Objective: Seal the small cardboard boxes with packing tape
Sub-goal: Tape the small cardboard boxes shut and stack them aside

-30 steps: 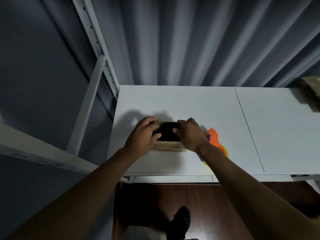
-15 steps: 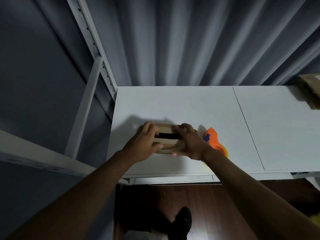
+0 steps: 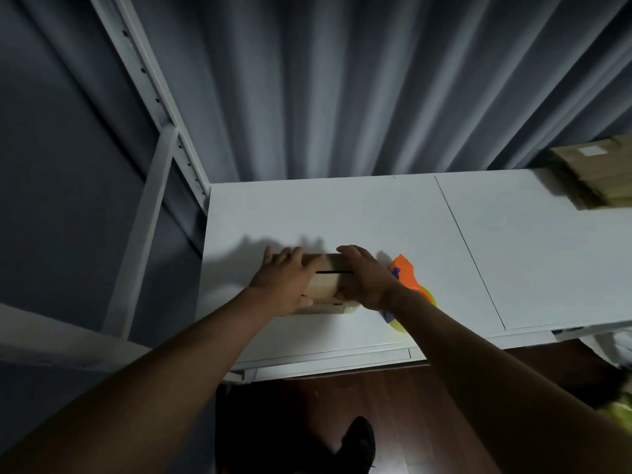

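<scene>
The small cardboard box (image 3: pixel 326 280) is sitting near the front edge of the white worktop (image 3: pixel 342 213), toward its left end. Both hands are pressing its top flaps down; a thin dark seam is showing between the flaps.

The left hand (image 3: pixel 284 283) is lying flat over the box's left part, grip spread, fingers reaching over the far edge. The right hand (image 3: pixel 364 280) is covering the right part, fingers mostly straight and pressing down; whether its thumb is hooking the near side I cannot tell.

Judging the step as flap closing before taping. To do it well: keep both flaps level and butted so the seam is closing fully, hold one palm on the box, then free the other hand for the tape. Risk: flaps are likely springing back up if both hands are lifting together.

The orange tape dispenser (image 3: pixel 407 275) with a yellowish roll is lying just beside the right wrist, partly hidden by it.

Farther out, a stack of flat cardboard (image 3: pixel 595 176) is resting at the worktop's far right corner. A seam line is dividing the worktop into two panels. A grey curtain (image 3: pixel 342 80) is hanging behind, a white metal rack upright (image 3: pixel 150 83) is standing at the left, and dark wood floor (image 3: pixel 410 422) with a dark shoe (image 3: pixel 357 443) is showing below.
</scene>
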